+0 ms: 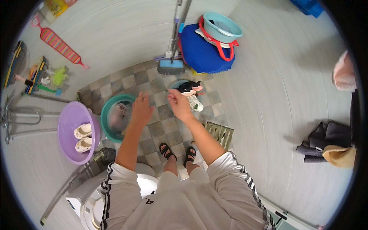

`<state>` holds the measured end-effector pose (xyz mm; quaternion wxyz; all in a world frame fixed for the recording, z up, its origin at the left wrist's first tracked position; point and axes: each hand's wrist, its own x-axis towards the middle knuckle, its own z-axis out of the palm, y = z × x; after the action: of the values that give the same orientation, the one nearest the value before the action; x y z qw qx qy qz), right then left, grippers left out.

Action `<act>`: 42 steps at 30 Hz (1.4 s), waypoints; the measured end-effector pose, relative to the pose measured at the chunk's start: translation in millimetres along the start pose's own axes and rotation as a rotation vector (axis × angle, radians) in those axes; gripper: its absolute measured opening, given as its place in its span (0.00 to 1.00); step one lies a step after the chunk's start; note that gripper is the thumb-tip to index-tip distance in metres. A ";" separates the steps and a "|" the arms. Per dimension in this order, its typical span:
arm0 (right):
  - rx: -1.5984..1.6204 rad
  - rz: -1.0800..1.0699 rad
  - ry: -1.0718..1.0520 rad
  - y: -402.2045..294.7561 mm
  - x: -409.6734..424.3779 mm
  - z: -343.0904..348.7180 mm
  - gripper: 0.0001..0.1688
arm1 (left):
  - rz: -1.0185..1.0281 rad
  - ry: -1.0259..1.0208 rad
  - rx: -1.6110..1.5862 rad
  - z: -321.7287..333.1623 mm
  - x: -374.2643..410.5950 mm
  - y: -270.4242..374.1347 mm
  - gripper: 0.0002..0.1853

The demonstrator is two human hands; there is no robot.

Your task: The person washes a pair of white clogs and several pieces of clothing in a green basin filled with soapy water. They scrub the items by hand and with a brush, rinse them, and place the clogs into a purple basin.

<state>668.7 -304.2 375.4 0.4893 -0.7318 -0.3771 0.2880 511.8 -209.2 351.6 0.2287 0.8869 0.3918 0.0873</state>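
My left hand (142,110) hangs in the air by the right rim of a green plastic basin (104,126). Its fingers point forward, the thumb stands apart, and it holds nothing visible. Water and soaking items (122,110) fill that basin; a blurred patch hides part of them. My right hand (180,105), loosely curled with nothing seen in it, is over the left side of a blue-grey basin (173,85). That basin holds a white lace-up shoe (195,103) and dark and pink items (189,86), partly covered by the hand.
A purple tub (64,129) with cream clogs (83,138) stands at left, near a toilet brush (107,155). A slatted folding stool (220,133) is at right. Ahead are a broom (171,67) and a blue bag (204,54) under a light-blue basin (221,31).
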 end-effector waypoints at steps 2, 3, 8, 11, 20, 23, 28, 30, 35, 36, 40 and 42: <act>0.013 -0.012 -0.005 -5.1 6.9 2.4 0.19 | -0.043 -0.024 -0.003 -1.9 -5.4 -9.0 0.34; 0.023 -0.020 -0.005 -7.9 10.2 5.7 0.19 | -0.050 -0.025 -0.004 -4.5 -8.3 -11.7 0.34; 0.026 -0.027 -0.062 -17.5 16.7 42.5 0.18 | -0.056 0.001 -0.003 -14.9 -29.4 -31.8 0.34; 0.040 -0.036 -0.141 -23.2 16.9 65.2 0.19 | -0.166 -0.100 -0.055 -32.0 -33.8 -35.4 0.34; 0.010 -0.005 -0.225 -46.5 14.9 92.7 0.19 | -0.131 0.037 -0.049 -33.9 -48.1 -52.8 0.33; -0.038 -0.020 -0.243 -51.3 17.6 94.8 0.18 | -0.183 0.000 -0.051 -37.1 -51.6 -53.2 0.33; -0.008 -0.055 -0.264 -33.4 27.0 103.0 0.18 | -0.180 0.051 -0.091 -35.6 -64.9 -64.7 0.34; 0.039 -0.013 -0.281 -33.4 31.9 99.6 0.18 | -0.201 0.028 -0.084 -42.4 -68.0 -63.4 0.34; 0.160 0.076 -0.332 -53.3 39.2 99.3 0.18 | -0.313 -0.071 -0.103 -68.7 -80.4 -63.9 0.34; 0.156 0.084 -0.355 -55.5 41.6 99.9 0.18 | -0.307 -0.032 -0.104 -67.1 -83.4 -66.6 0.33; 0.044 0.034 -0.433 -60.9 53.8 110.7 0.16 | -0.320 0.075 -0.107 -57.7 -96.8 -81.8 0.33; 0.090 0.030 -0.467 -61.8 60.8 121.7 0.16 | -0.352 0.092 -0.100 -59.3 -103.6 -86.9 0.33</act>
<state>589.2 -178.1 386.7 0.4166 -0.6283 -0.4561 0.4730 364.8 -214.2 365.2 0.2663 0.7873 0.5460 0.1058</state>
